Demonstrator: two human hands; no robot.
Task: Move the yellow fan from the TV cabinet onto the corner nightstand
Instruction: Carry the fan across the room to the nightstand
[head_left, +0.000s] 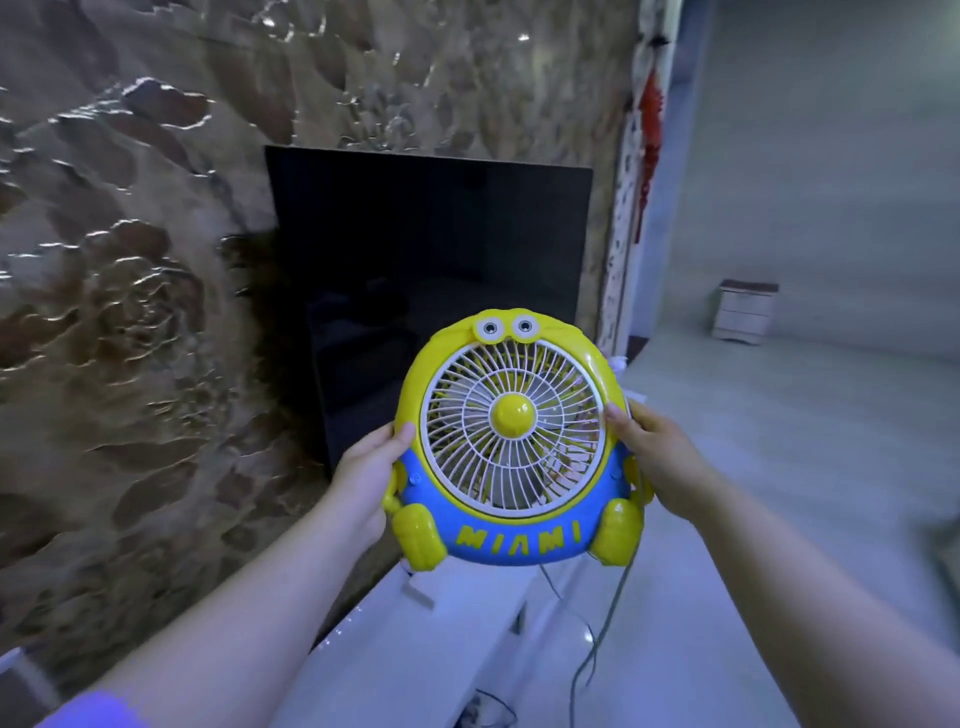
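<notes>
While held at frame centre, fan (511, 441) upright, left hand (363, 478) and right hand (657, 457) fingers clamped on its sides, cabinet (415, 639) below, nightstand (744, 310) far right.

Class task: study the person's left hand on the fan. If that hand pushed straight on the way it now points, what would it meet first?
The left hand points forward past the yellow fan it grips. First in line looks to be the dark TV screen, though depth is unclear.

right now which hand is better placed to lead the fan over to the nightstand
Right hand, probably: it grips the yellow fan on the side facing the nightstand, far right. The left hand supports the opposite edge.
</notes>
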